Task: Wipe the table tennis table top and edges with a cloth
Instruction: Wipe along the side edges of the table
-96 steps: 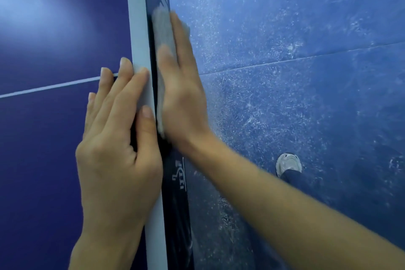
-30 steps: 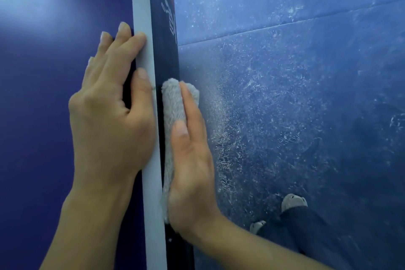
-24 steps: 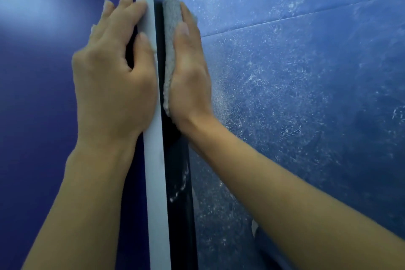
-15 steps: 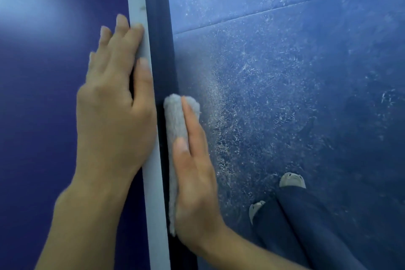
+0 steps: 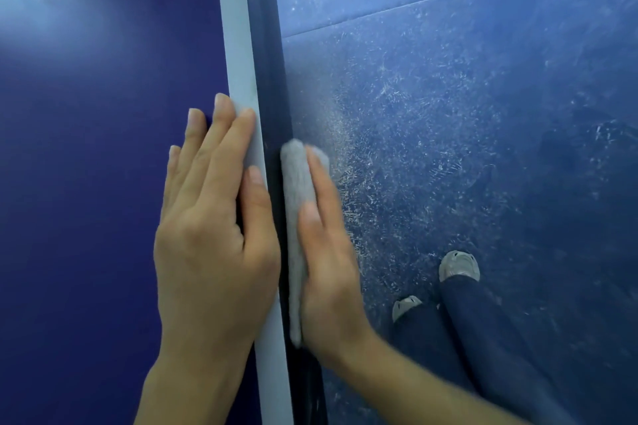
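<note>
The dark blue table top (image 5: 86,217) fills the left half, bordered by a white line (image 5: 238,45) along its side. Beyond it drops the dark side edge (image 5: 269,62) of the table. My left hand (image 5: 214,252) lies flat on the top, fingers straight, thumb along the white line. A folded grey cloth (image 5: 297,203) is pressed against the side edge by my right hand (image 5: 328,269), whose straight fingers lie over it.
The scuffed blue floor (image 5: 466,131) with a seam line lies to the right, below the table. My two feet in grey shoes (image 5: 459,266) and dark trousers stand near the table's side.
My right hand has been sliding the cloth back and forth along the side edge; it is now near me, as half a second ago. My left hand stays flat on the top.
</note>
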